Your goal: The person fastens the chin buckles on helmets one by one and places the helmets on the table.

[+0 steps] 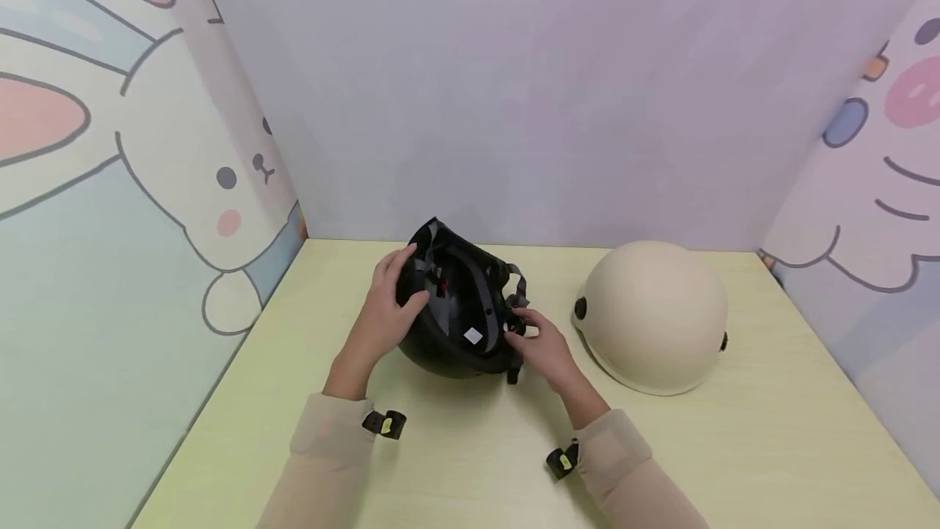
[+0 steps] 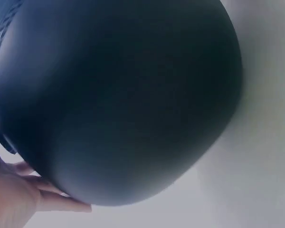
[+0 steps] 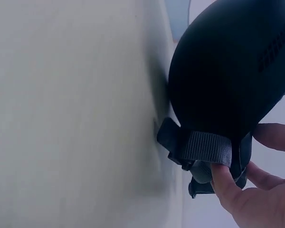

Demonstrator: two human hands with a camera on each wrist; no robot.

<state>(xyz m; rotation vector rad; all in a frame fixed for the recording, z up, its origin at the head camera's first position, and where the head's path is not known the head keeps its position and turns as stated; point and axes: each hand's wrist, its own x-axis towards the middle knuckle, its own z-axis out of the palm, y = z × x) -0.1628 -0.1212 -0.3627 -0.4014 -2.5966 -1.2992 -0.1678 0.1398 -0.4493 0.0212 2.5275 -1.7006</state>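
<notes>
A black helmet lies tipped on the table, its hollow inside with dark padding, straps and a small white label facing up toward me. My left hand grips its left rim, thumb over the edge and fingers along the outer side. At the right rim, my right hand pinches the grey webbing chin strap with its black buckle parts. The smooth outer shell fills most of the left wrist view, with fingertips of a hand against its lower left edge.
A cream helmet rests dome-up to the right, with a black round fitting on its side. The pale yellow table meets a plain lilac back wall. Cartoon-printed side walls stand left and right.
</notes>
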